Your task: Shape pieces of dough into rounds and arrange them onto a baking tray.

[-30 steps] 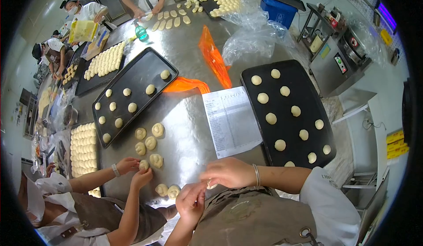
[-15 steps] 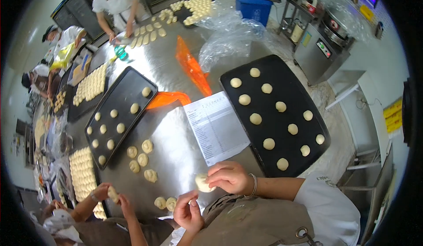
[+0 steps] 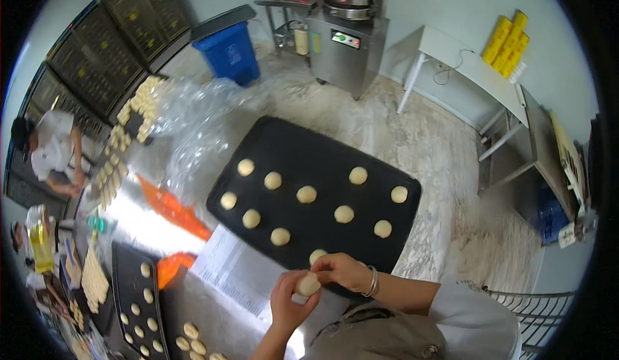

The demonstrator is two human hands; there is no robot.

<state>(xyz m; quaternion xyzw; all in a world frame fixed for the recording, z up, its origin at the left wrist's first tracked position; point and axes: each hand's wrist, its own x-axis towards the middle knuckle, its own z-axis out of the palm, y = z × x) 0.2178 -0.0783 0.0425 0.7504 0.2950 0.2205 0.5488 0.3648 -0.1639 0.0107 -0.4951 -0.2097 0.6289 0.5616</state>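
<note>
A small round ball of pale dough (image 3: 307, 285) is between my two hands, over the near edge of the metal table. My left hand (image 3: 288, 300) curls round it from the left. Against its upper right side, the fingers of my right hand (image 3: 346, 272) are pinched together. Just beyond them lies the large black baking tray (image 3: 309, 144), bearing several spaced dough balls such as one at its middle (image 3: 306, 194). The ball nearest my hands (image 3: 317, 257) is partly covered by my right hand.
A printed paper sheet (image 3: 231, 270) and orange plastic (image 3: 173, 208) lie left of the tray. Further left are another dough tray (image 3: 129, 273) and shaped dough pieces (image 3: 191, 331). Clear plastic wrap (image 3: 200, 115) is heaped beyond. A co-worker (image 3: 55, 144) stands far left.
My view has swung right, bringing the large tray to the middle. The dough was in my right hand alone, with my left apart; now both hands are on it.
</note>
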